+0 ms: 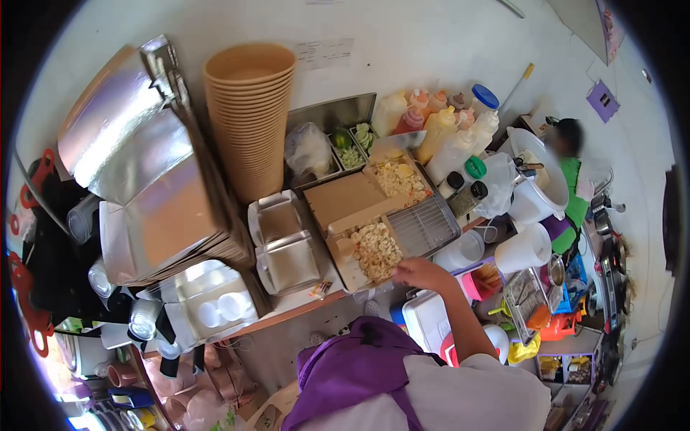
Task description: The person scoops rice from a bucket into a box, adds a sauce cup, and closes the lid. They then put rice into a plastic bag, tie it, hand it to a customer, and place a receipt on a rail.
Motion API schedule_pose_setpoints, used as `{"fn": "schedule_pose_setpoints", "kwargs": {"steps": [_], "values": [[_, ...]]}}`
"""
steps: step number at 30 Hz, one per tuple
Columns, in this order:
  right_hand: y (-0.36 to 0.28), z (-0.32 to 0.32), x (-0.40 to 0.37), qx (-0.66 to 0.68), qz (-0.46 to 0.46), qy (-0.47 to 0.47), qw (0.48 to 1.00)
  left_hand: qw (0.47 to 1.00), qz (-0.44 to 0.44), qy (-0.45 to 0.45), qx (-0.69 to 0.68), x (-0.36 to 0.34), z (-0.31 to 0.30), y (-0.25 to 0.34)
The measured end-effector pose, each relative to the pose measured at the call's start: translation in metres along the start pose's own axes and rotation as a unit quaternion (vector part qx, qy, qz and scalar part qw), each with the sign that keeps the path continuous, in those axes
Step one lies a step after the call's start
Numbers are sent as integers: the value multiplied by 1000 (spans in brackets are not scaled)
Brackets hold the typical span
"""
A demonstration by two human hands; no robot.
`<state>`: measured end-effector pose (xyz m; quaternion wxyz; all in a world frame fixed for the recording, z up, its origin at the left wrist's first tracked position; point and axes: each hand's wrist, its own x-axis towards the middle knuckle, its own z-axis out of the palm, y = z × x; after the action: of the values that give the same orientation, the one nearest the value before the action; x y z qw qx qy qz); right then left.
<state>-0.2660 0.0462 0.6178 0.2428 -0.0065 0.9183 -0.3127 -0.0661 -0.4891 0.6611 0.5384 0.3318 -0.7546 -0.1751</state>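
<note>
My right hand [415,274] reaches in from the lower right, with its fingers drawn together at the right edge of an open cardboard takeaway box [350,276]. What the fingertips hold, if anything, is too small to make out. Chopped pale food with orange bits [375,253] fills this box, beside a small sauce cup [346,248]. Just behind it, a second open box [346,199] holds similar food [399,178]. Both boxes rest on or beside a metal tray with a wire rack [425,226]. My left hand is out of view.
On the left stand a tall stack of paper tubs [248,129] and foil-lined boxes [162,215]. Squeeze bottles [440,133] and spice jars [474,168] line the back right. Toppings fill metal containers [349,154] by the wall. A person in green [571,194] is at the far right.
</note>
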Motion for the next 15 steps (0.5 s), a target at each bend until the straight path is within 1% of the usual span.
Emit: {"fn": "schedule_pose_setpoints", "kwargs": {"steps": [1, 2, 3, 4, 5, 6, 8, 10, 11, 14, 15], "values": [[12, -7, 6, 19, 9, 55, 998, 993, 48, -73, -75, -18, 17, 54], [21, -12, 11, 40, 18, 108, 993, 974, -34, -170, -149, -50, 30, 50], [29, -18, 16, 60, 27, 161, 985, 962, -87, -206, -154, -88, 46, 42], [32, -22, 19, 45, 21, 184, 982, 927, -37, -343, -147, -99, 54, 134], [31, -20, 22, 30, 17, 205, 978, 883, 93, -444, -120, -115, 68, 174], [30, -18, 24, 16, 14, 229, 973, 804, 17, -556, -210, -139, 80, 200], [46, -1, 38, 16, -94, 292, 952, 745, -48, -617, -251, -199, 111, 223], [50, 1, 44, 50, -77, 248, 964, 755, -54, -601, -256, -251, 149, 223], [55, 0, 46, 69, -67, 223, 970, 760, -58, -594, -256, -264, 157, 228], [75, -12, 42, 64, -73, 246, 964, 785, 31, -589, -188, -282, 173, 251], [85, -15, 41, 64, -70, 250, 963, 785, 7, -583, -207, -288, 172, 261]]}}
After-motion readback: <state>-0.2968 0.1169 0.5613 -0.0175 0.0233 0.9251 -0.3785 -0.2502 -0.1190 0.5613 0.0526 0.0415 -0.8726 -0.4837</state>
